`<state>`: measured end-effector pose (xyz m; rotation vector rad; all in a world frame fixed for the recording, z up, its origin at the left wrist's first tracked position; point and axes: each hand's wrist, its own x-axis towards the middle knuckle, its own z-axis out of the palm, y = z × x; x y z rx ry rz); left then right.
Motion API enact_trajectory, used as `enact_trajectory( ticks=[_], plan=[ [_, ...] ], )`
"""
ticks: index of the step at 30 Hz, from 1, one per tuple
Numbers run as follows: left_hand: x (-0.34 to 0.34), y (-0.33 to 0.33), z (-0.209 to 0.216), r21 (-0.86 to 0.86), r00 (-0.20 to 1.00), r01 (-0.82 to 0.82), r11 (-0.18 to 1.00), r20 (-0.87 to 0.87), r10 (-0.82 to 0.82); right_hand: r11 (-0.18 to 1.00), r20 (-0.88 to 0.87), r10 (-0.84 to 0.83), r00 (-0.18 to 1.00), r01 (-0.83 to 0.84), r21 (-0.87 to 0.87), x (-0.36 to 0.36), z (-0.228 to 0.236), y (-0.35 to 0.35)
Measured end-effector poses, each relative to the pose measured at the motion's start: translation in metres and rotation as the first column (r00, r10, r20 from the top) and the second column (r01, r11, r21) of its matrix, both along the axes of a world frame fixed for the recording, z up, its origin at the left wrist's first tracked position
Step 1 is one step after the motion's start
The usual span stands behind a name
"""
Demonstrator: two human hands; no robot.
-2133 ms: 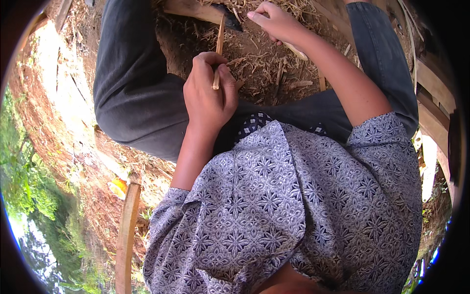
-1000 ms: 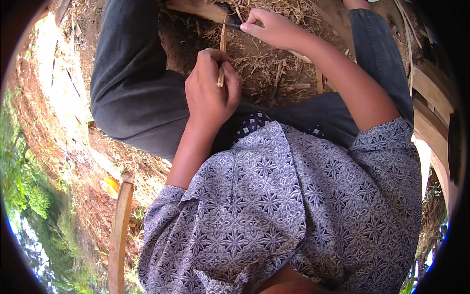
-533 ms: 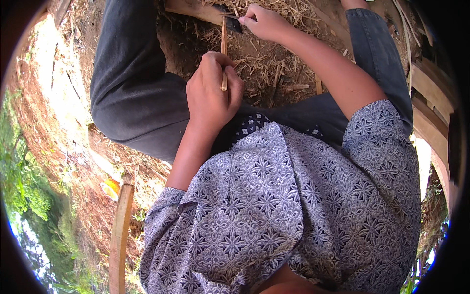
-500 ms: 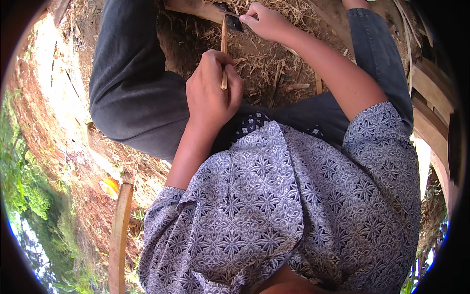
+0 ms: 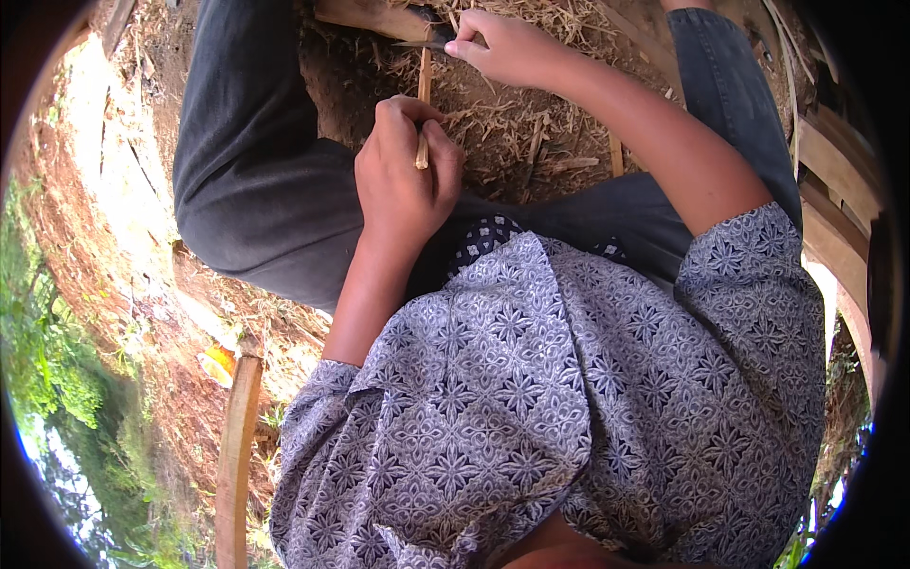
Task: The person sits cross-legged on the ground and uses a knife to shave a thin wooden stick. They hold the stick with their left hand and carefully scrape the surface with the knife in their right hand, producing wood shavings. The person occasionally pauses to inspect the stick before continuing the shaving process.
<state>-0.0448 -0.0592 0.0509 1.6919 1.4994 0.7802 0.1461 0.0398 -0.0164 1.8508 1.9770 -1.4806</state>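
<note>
My left hand [image 5: 406, 169] is closed around a slim wooden stick [image 5: 425, 81], whose near end sticks out between thumb and fingers. The stick points away from me, and its far end meets the blade of a small knife [image 5: 417, 44]. That knife is in my right hand [image 5: 500, 47], closed on its handle with the blade pointing left across the stick. Just beyond the stick's tip lies a thick piece of wood [image 5: 370, 15]. A dark object beside that wood is partly hidden behind my right hand.
Pale wood shavings [image 5: 517, 123] litter the brown soil between my bent legs [image 5: 251, 180]. At the lower left stands a wooden post [image 5: 237, 455], near an orange-yellow object [image 5: 217, 364]. Curved timber pieces [image 5: 839, 171] line the right side.
My right hand has shifted slightly left and nearer, bringing the knife blade across the stick's far end. The left hand and stick have moved slightly left.
</note>
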Motion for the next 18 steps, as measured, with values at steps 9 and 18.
enact_trajectory(
  ticks=[9,18],
  plan=[
    [0.003,0.0,0.006,-0.006,1.0,0.018,1.0,0.014,-0.018,0.994,0.076,-0.102,0.992,0.104,-0.017,0.001,-0.051,0.015],
    [0.0,-0.002,0.002,0.002,0.999,-0.029,1.0,0.014,0.029,0.98,0.005,-0.109,0.994,0.108,-0.165,-0.002,0.007,-0.001]
  ],
)
